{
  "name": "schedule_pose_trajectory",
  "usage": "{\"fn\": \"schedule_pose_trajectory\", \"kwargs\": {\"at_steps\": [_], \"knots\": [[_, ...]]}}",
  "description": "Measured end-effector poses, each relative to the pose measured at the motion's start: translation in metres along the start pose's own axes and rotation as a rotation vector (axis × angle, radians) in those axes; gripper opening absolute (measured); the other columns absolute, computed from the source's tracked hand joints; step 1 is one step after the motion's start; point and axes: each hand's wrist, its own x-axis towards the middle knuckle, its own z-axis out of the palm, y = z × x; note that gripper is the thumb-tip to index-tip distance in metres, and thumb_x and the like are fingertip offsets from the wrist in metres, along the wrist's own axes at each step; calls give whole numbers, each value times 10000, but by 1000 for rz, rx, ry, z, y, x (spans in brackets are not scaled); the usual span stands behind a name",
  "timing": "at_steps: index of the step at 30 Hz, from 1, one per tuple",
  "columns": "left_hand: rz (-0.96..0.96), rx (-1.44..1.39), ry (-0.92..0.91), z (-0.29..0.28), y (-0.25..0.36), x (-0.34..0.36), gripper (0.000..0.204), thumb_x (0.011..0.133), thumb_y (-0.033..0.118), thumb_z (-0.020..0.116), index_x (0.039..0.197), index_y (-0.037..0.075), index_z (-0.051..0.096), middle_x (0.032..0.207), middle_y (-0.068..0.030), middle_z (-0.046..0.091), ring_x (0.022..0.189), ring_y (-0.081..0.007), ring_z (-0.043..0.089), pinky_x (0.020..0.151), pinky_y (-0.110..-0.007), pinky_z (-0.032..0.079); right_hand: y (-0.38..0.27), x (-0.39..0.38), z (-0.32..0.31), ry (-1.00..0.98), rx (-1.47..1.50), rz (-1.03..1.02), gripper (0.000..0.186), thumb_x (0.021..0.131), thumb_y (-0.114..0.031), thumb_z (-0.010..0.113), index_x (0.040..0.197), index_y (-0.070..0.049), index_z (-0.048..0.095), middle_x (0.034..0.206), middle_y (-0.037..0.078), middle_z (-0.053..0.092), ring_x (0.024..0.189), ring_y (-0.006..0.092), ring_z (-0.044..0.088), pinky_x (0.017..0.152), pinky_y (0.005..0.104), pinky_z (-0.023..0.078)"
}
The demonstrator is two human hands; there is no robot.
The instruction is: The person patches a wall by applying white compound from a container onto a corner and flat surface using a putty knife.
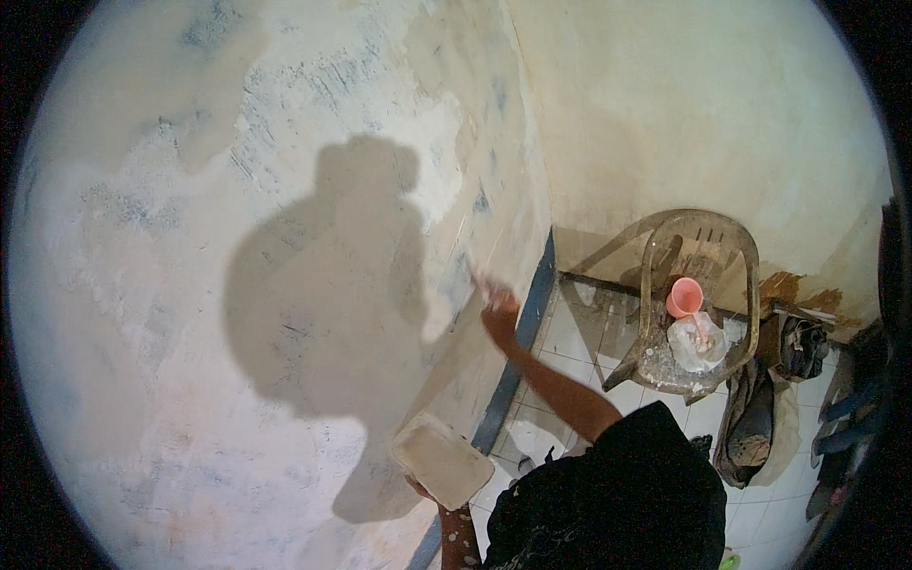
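A flat rectangular board (443,462), caked pale with plaster, is gripped from beneath by the left hand (421,488), low in the scene and close to the patchy wall (142,313); only the fingers at its near edge can be seen. The right hand (500,306) is stretched out farther along the same wall, closed around a small scraping blade (483,284) whose tip is pressed against the plaster surface. A dark shadow (323,285) of the person is cast on the wall to the left of both hands. A blue skirting strip (521,342) is seen along the foot of the wall, beside a white tiled floor (570,332). To the right, well apart from the hands, a worn plastic chair (703,275) is placed in the corner, with a pink cup (684,296) and a clear plastic bag (698,344) on its seat. Dark cloths (750,418) are piled near the chair.
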Motion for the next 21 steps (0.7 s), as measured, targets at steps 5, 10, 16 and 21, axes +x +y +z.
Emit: {"fn": "schedule_pose_trajectory", "kwargs": {"at_steps": [5, 10, 16, 21], "knots": [[-32, 25, -46, -1, -3, 2, 892, 666, 737, 406, 1342, 170, 270, 1334, -153, 322, 1133, -380, 383, 888, -636, 273, -68, -90, -89, -27, 158, -160, 352, 693, 35, 491, 1023, -56, 571, 968, 174, 562, 951, 335, 527, 812, 400, 420], [-11, -19, 14, 20, -5, 4, 893, 672, 722, 415, 1330, 132, 282, 1304, -162, 351, 1116, -375, 400, 886, -616, 292, -12, -35, -76, -71, 128, 110, 322, 700, 12, 517, 1014, -29, 574, 971, 178, 566, 913, 348, 525, 782, 389, 421], [8, -33, 10, 26, -9, 1, 897, 670, 722, 419, 1327, 125, 284, 1295, -161, 363, 1111, -367, 409, 881, -614, 299, 89, 127, -24, 283, 215, 54, 175, 667, -35, 472, 781, 38, 582, 531, 34, 485, 445, 118, 420, 396, 271, 326], [16, -24, -3, 30, -7, -7, 900, 668, 725, 418, 1326, 126, 286, 1293, -157, 367, 1107, -365, 414, 875, -616, 303, 79, 95, -7, 146, 224, 52, 227, 652, -48, 496, 835, 49, 590, 547, 114, 507, 464, 184, 463, 447, 323, 370]]}}
